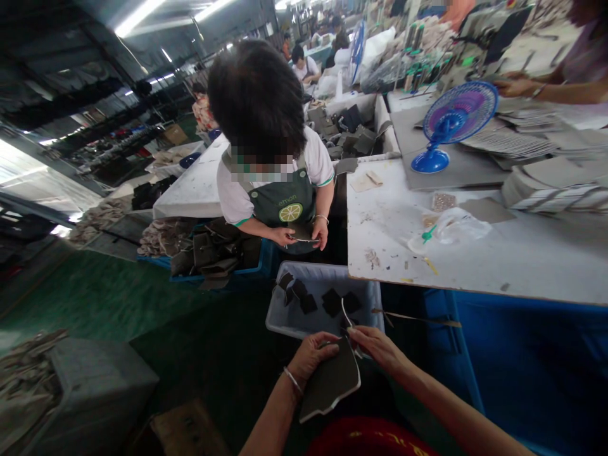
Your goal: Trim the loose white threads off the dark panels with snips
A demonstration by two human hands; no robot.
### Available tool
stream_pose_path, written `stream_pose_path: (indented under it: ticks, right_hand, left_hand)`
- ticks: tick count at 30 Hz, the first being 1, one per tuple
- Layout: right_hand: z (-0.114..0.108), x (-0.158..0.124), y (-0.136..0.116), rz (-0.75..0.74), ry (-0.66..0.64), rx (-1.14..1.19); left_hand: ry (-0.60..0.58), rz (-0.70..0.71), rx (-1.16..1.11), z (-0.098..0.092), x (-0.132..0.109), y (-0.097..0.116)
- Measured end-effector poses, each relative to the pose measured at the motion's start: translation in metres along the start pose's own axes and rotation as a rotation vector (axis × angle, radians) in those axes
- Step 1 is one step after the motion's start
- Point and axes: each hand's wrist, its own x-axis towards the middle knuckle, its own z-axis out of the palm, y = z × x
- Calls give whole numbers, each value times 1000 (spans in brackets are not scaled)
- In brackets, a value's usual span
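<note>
My left hand [313, 356] grips a dark grey-brown fabric piece [332, 381] by its upper edge, thumb on top. A pale border runs along the piece's right and lower sides. At the upper right corner of the piece, my right hand [369, 342] pinches a thin white strip [346, 311], whose free end curls upward. Just beyond both hands stands a pale plastic bin [275, 315] with several dark pieces [308, 303] in it.
Across the bin a co-worker in a green apron [280, 201] holds a similar dark piece. To the right, a white table [475, 259] carries a blue fan [434, 159], a plastic bag [460, 226] and stacked pieces. Blue crates [522, 354] stand beneath it. A grey bin [99, 373] is at left.
</note>
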Motion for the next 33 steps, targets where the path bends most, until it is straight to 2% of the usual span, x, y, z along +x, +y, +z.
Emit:
stream_pose_path:
  ticks: [4, 9, 13, 17, 20, 23, 25, 28, 29, 31, 33]
  right_hand:
    - [6, -3, -3, 18, -13, 78]
    - [27, -19, -10, 26, -110, 188]
    - [29, -27, -23, -35, -134, 159]
    - [27, -35, -38, -70, -151, 66]
    - [32, -43, -54, -76, -179, 18]
    - [33, -52, -73, -89, -208, -62]
    - [23, -56, -82, -105, -196, -135]
    - [-10, -53, -84, -96, -140, -167]
    - [-22, -48, -80, -89, -112, -187]
    - [-42, -37, -69, -110, -34, -368]
    - [-49, -24, -57, -124, 16, -482]
  left_hand:
    - [44, 59, 56, 1, 2, -1]
    - [54, 150, 100, 4, -13, -8]
    - [-35, 200, 113, -4, -26, -15]
    - [-169, 235, 129, -19, -24, -25]
    - [-139, 281, 131, -25, -18, -38]
    - [-152, 238, 114, -22, -19, -53]
    - [-181, 192, 88, -18, -26, -60]
    - [-178, 145, 25, -17, -47, -57]
    - [-165, 134, 4, -18, -55, -50]
    - [-153, 108, -17, -19, -71, -32]
    - [-163, 51, -18, -18, -81, -12]
